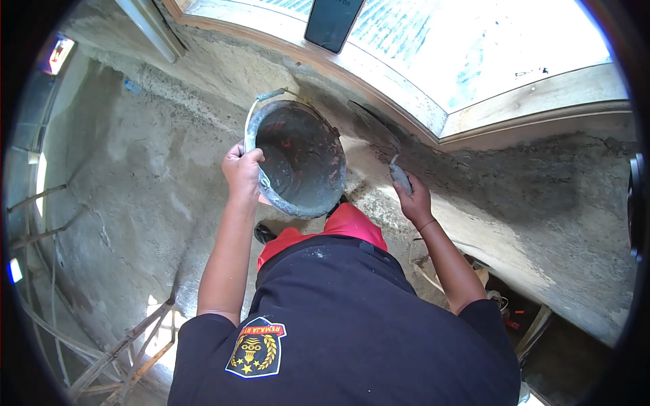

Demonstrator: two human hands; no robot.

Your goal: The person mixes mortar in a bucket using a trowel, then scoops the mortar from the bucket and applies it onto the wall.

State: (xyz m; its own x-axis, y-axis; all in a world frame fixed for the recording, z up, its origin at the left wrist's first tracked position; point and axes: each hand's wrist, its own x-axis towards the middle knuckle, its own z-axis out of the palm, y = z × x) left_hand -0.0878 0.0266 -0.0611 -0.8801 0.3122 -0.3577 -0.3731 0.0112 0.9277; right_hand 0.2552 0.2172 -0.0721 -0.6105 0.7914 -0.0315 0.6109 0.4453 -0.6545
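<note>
My left hand (244,169) is closed on the left rim of a dark, mortar-stained bucket (298,155). The bucket is tilted so that its inside faces me, with grey residue on its walls. Its wire handle (272,93) with a bluish grip rests up over the far rim. In my right hand (414,198) is a trowel (400,177), held by its grey-caked handle. The trowel's blade (374,125) points up and left, close to the wall below the window and right of the bucket.
A phone (332,24) stands on the wooden window frame (399,81) at the top. Rough cement walls (535,183) run along the right, with a darker damp-looking patch. Wooden poles (128,345) cross at lower left. Assorted clutter (501,301) lies at lower right.
</note>
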